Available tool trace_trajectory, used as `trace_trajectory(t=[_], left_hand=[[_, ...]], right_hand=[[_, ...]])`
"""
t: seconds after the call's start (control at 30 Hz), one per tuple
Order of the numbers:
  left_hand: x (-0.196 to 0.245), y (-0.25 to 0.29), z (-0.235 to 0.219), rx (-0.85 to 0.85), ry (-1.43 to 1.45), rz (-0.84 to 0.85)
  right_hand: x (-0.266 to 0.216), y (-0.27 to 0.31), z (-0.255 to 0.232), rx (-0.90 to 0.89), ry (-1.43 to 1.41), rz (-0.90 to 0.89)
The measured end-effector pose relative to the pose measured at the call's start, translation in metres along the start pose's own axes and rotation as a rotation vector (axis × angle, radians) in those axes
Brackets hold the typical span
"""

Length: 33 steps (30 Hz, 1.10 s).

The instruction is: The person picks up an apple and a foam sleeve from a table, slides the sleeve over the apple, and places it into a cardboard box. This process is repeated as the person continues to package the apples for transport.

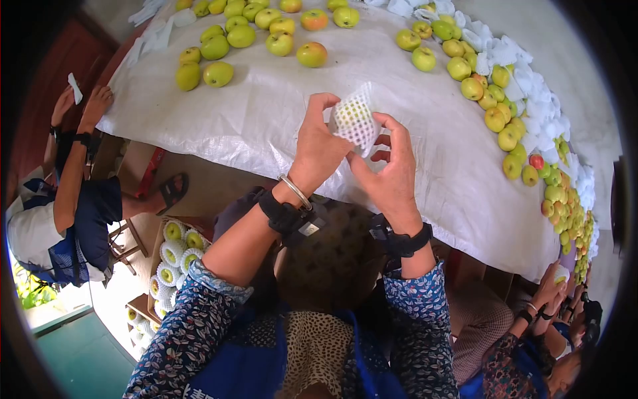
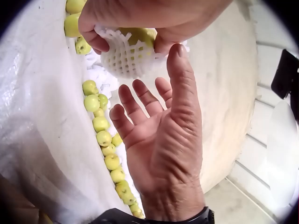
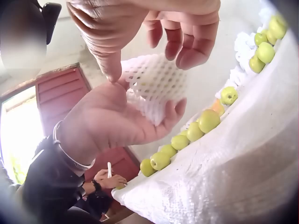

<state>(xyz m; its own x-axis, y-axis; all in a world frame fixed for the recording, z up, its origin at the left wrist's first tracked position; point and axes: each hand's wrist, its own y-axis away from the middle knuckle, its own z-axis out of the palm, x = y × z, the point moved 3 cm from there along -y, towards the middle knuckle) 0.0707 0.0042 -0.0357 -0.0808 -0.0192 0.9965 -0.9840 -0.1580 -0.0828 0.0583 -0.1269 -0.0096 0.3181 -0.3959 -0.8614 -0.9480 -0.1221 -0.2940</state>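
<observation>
A yellow-green apple (image 2: 144, 35) sits inside a white foam net sleeve (image 1: 357, 123). My left hand (image 1: 318, 145), with a bangle at its wrist, holds the sleeved apple between thumb and fingers. Facing it, my right hand (image 1: 391, 174) has its palm turned inward and its fingers loosely bent. In the left wrist view the right fingers (image 2: 145, 100) stand just below the sleeve. The right thumb's tip comes close to the left hand at the sleeve's edge in the right wrist view. Part of the apple is hidden by net and fingers.
A white sheet (image 1: 266, 120) covers the table, with loose apples (image 1: 217, 74) at the far side. More apples (image 1: 507, 138) and white foam nets (image 1: 541, 126) line the right edge. Boxed sleeved apples (image 1: 171, 253) stand below left. Other people work at left (image 1: 70, 159) and right (image 1: 531, 319).
</observation>
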Motion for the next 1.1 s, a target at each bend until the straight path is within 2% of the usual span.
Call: trace_trajectory(t=[0.07,0.17,0.27,0.3,0.37,0.47,0.67,0.77,0.87,0.97,1.07,1.1], left_hand=[[0.007,0.001,0.001,-0.079,-0.029,0.032],[0.011,-0.001,-0.001,-0.101,-0.276,0.106],[0.020,-0.002,0.000,-0.109,-0.471,0.457],[0.020,-0.002,0.000,-0.080,-0.454,0.386],[0.030,0.003,0.000,-0.022,-0.415,0.238],[0.030,0.000,-0.002,-0.016,-0.609,0.414],[0.026,0.003,0.004,-0.094,-0.468,0.277],[0.031,0.010,0.011,-0.159,-0.385,0.279],[0.035,0.007,0.011,-0.320,-0.303,0.123],[0.026,0.008,0.013,-0.486,0.062,-0.032],[0.023,-0.015,-0.023,-0.352,0.466,0.039],[0.019,-0.023,-0.027,-0.171,0.405,-0.027]], right_hand=[[0.007,-0.001,0.000,0.062,-0.026,0.042],[0.011,-0.003,-0.003,0.084,-0.217,0.235],[0.017,-0.002,-0.002,0.073,-0.085,0.176],[0.018,-0.002,-0.001,0.057,-0.059,0.153],[0.024,-0.003,0.000,0.045,-0.178,0.233],[0.028,-0.002,0.000,0.069,-0.257,0.296],[0.025,-0.004,-0.003,0.195,-0.021,0.210],[0.028,-0.004,-0.003,0.236,-0.057,0.183],[0.029,-0.005,-0.003,0.237,-0.072,0.234],[0.043,-0.004,-0.005,0.241,-0.122,0.263],[0.040,-0.006,-0.010,0.145,-0.304,0.263],[0.036,-0.006,-0.012,0.103,-0.378,0.268]])
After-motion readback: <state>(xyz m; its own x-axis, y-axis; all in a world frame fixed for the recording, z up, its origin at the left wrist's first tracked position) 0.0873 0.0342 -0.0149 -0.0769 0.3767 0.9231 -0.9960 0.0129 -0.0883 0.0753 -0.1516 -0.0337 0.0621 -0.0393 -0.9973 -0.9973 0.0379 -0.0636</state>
